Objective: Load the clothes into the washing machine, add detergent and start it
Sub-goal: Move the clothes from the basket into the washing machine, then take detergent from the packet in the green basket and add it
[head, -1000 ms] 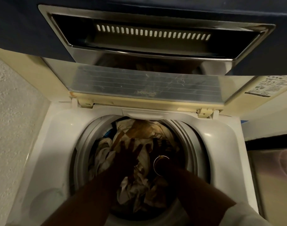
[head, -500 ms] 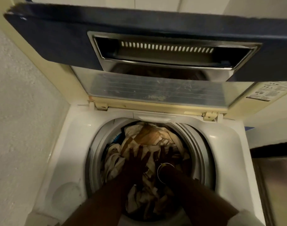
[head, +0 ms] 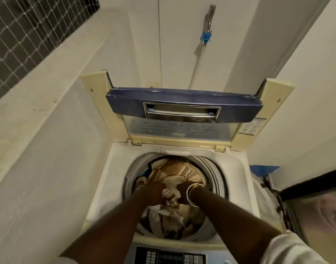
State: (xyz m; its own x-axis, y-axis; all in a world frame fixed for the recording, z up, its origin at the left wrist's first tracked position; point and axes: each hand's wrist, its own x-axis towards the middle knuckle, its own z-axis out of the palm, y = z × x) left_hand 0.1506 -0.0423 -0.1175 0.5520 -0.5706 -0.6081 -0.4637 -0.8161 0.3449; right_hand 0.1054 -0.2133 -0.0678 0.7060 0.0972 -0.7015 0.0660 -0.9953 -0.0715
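Observation:
A white top-loading washing machine (head: pixel 113 168) stands with its blue-handled lid (head: pixel 184 109) folded up at the back. Its drum holds a heap of cream and brown clothes (head: pixel 174 172). Both my hands are down inside the drum on the heap. My left hand (head: pixel 153 193) has its fingers curled into the cloth. My right hand (head: pixel 182 191), with bangles at the wrist, also has its fingers curled into the cloth beside it. The control panel (head: pixel 169 256) shows at the front edge.
A white wall (head: pixel 49 149) runs close along the left of the machine. A tap with a hose (head: pixel 207 37) hangs on the back wall. A dark-edged appliance (head: pixel 316 206) and something blue (head: pixel 262 169) sit to the right.
The view has pulled back and up, showing the whole lid and wall. My hands went from spread flat on the clothes to curled into the cloth.

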